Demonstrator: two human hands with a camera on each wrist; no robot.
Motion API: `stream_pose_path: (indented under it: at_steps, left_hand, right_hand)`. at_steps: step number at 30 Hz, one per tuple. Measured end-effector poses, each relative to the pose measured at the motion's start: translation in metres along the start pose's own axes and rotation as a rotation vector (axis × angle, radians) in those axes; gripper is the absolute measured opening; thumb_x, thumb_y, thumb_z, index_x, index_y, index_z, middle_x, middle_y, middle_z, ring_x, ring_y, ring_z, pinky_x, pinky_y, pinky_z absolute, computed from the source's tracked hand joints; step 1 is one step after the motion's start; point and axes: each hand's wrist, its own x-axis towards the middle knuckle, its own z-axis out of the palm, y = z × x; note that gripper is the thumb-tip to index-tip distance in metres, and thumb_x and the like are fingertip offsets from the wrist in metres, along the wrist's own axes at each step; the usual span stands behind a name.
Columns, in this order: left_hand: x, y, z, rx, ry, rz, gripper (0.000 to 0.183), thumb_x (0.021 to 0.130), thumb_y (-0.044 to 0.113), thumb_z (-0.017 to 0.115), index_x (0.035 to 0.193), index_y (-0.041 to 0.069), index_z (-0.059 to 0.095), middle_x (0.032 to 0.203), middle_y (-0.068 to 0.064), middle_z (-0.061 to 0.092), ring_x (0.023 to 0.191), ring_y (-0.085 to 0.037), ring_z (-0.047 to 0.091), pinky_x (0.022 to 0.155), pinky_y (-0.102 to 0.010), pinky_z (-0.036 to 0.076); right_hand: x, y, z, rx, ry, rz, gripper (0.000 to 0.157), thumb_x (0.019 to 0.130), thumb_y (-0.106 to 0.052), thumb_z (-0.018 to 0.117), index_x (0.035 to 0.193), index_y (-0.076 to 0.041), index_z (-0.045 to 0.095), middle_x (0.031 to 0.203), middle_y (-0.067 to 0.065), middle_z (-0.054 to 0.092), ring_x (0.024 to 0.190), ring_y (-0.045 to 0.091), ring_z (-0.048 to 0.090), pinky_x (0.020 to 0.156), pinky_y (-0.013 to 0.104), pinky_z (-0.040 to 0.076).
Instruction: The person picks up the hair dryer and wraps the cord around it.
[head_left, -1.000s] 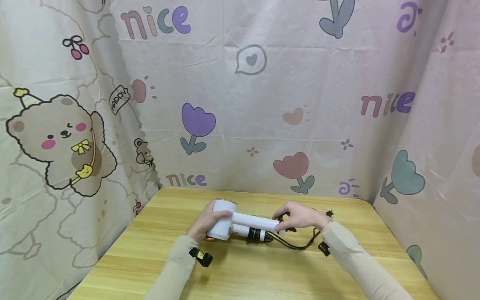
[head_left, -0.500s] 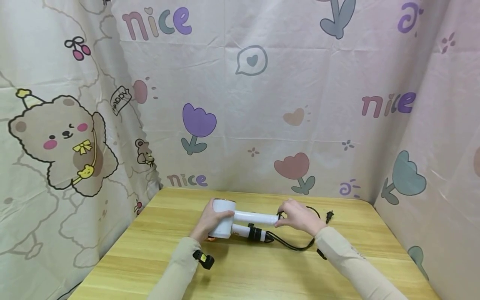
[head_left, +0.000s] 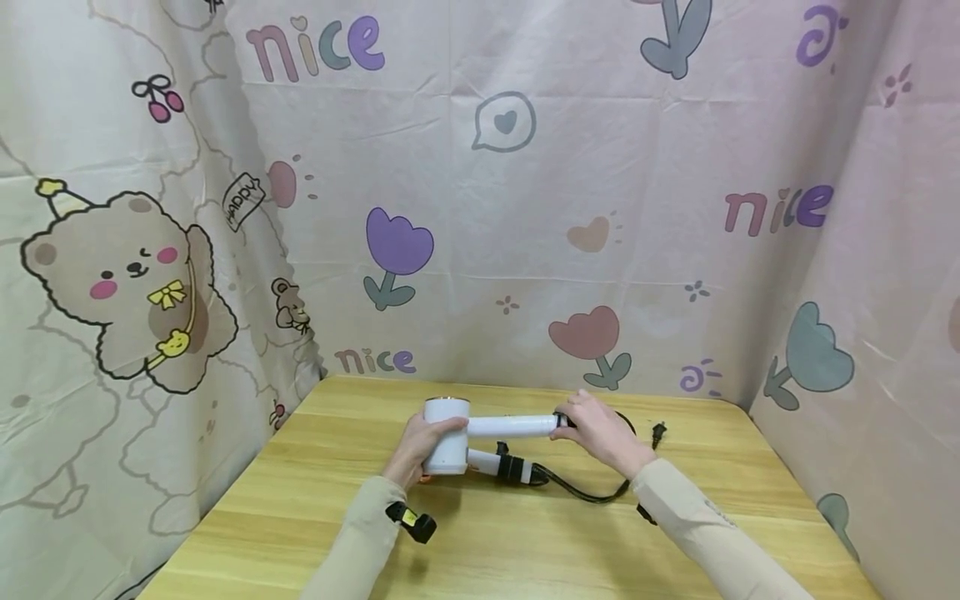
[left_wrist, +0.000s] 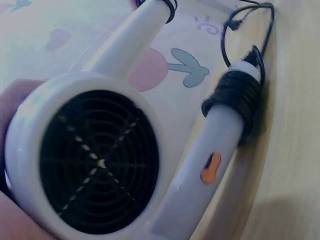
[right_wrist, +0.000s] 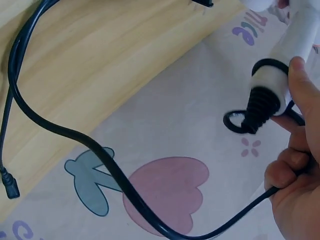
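Observation:
My left hand [head_left: 415, 446] grips the round body of a white hair dryer [head_left: 447, 442], holding it above the table. In the left wrist view its black grille [left_wrist: 100, 162] faces the camera. The handle [head_left: 510, 427] extends right, nearly level. At the handle's end, my right hand [head_left: 600, 431] has its thumb against the white surface and its fingers curled round the black cord [right_wrist: 240, 202]. A turn of cord rings the handle there. Below lies another white handle [left_wrist: 197, 185] with an orange switch and black cord [left_wrist: 232, 97] wound round it; its left end is hidden.
The wooden table [head_left: 480, 542] carries everything. Black cord [head_left: 592, 498] loops across it on the right, and a two-pin plug [head_left: 658, 431] lies near the back right. A patterned curtain [head_left: 480, 250] hangs behind the table and at both sides.
The held hair dryer's handle has swung up from a downward slant to nearly level. My right hand has closed more at its end. The black loops that showed under that hand are no longer visible.

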Motion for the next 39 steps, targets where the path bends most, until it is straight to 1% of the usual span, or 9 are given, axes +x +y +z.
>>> stream_pose_path:
  at_steps: [3, 6, 11, 15, 18, 27, 30, 34, 39]
  left_hand:
    - [-0.001, 0.001, 0.001, -0.030, 0.010, 0.006, 0.072, 0.074, 0.029, 0.082, 0.131, 0.005, 0.046, 0.111, -0.019, 0.061, 0.084, -0.027, 0.066, 0.068, -0.046, 0.061]
    - [-0.002, 0.004, 0.004, -0.038, 0.025, 0.051, 0.070, 0.075, 0.028, 0.082, 0.131, 0.006, 0.047, 0.113, -0.019, 0.059, 0.085, -0.027, 0.065, 0.067, -0.045, 0.061]
    - [-0.006, 0.008, 0.016, -0.069, 0.088, 0.116, 0.067, 0.075, 0.027, 0.082, 0.128, 0.004, 0.048, 0.112, -0.019, 0.058, 0.084, -0.025, 0.065, 0.066, -0.044, 0.061]
    - [-0.008, 0.011, 0.026, -0.077, 0.158, 0.136, 0.068, 0.074, 0.030, 0.083, 0.127, 0.004, 0.049, 0.112, -0.018, 0.059, 0.085, -0.024, 0.064, 0.069, -0.040, 0.060]
    - [-0.008, 0.012, 0.032, -0.081, 0.189, 0.127, 0.071, 0.073, 0.034, 0.084, 0.128, 0.006, 0.049, 0.114, -0.017, 0.059, 0.087, -0.025, 0.064, 0.070, -0.038, 0.060]
    - [-0.010, 0.008, 0.038, -0.074, 0.198, 0.135, 0.074, 0.075, 0.039, 0.083, 0.130, 0.005, 0.048, 0.115, -0.019, 0.058, 0.089, -0.027, 0.064, 0.070, -0.039, 0.060]
    - [-0.010, 0.006, 0.038, -0.073, 0.195, 0.133, 0.075, 0.075, 0.040, 0.083, 0.131, 0.004, 0.047, 0.116, -0.019, 0.058, 0.090, -0.027, 0.064, 0.070, -0.039, 0.060]
    - [-0.011, 0.006, 0.038, -0.092, 0.202, 0.130, 0.075, 0.076, 0.039, 0.082, 0.133, 0.005, 0.046, 0.118, -0.019, 0.056, 0.091, -0.027, 0.064, 0.069, -0.039, 0.061]
    - [-0.011, 0.008, 0.041, -0.116, 0.229, 0.158, 0.072, 0.076, 0.038, 0.083, 0.130, 0.006, 0.047, 0.118, -0.018, 0.056, 0.090, -0.027, 0.064, 0.070, -0.038, 0.060]
  right_hand:
    - [0.000, 0.000, -0.001, -0.014, 0.076, -0.032, 0.024, 0.079, -0.028, 0.079, 0.095, -0.012, 0.072, 0.083, -0.003, 0.065, 0.073, 0.008, 0.041, 0.059, 0.020, 0.038]
    - [-0.001, 0.000, -0.001, -0.039, 0.155, -0.036, 0.028, 0.077, -0.027, 0.080, 0.098, -0.010, 0.072, 0.084, -0.001, 0.066, 0.073, 0.009, 0.041, 0.058, 0.020, 0.038]
    - [-0.001, 0.002, 0.005, -0.119, 0.344, -0.056, 0.035, 0.074, -0.023, 0.083, 0.102, -0.004, 0.073, 0.082, 0.002, 0.068, 0.071, 0.013, 0.045, 0.057, 0.024, 0.042]
    - [0.000, 0.005, 0.012, -0.165, 0.486, -0.068, 0.038, 0.071, -0.019, 0.085, 0.102, -0.001, 0.073, 0.082, 0.006, 0.071, 0.069, 0.016, 0.048, 0.055, 0.026, 0.043]
    - [0.000, 0.005, 0.017, -0.181, 0.543, -0.031, 0.040, 0.070, -0.020, 0.085, 0.103, -0.001, 0.073, 0.081, 0.007, 0.072, 0.067, 0.016, 0.048, 0.055, 0.027, 0.041]
    - [-0.005, -0.003, 0.023, -0.121, 0.614, 0.092, 0.039, 0.069, -0.014, 0.086, 0.103, -0.001, 0.075, 0.082, 0.008, 0.073, 0.067, 0.017, 0.052, 0.053, 0.029, 0.043]
    - [-0.005, -0.005, 0.025, -0.071, 0.615, 0.144, 0.031, 0.077, -0.013, 0.082, 0.104, 0.000, 0.074, 0.085, 0.010, 0.073, 0.070, 0.019, 0.056, 0.055, 0.031, 0.046]
    - [-0.004, -0.013, 0.023, 0.064, 0.587, 0.274, 0.024, 0.094, -0.015, 0.065, 0.112, -0.001, 0.072, 0.088, 0.010, 0.073, 0.074, 0.021, 0.062, 0.062, 0.035, 0.051]
    - [-0.001, -0.021, 0.015, 0.360, 0.528, 0.466, 0.028, 0.101, -0.016, 0.052, 0.120, -0.005, 0.069, 0.070, 0.005, 0.062, 0.055, 0.013, 0.048, 0.050, 0.027, 0.040]
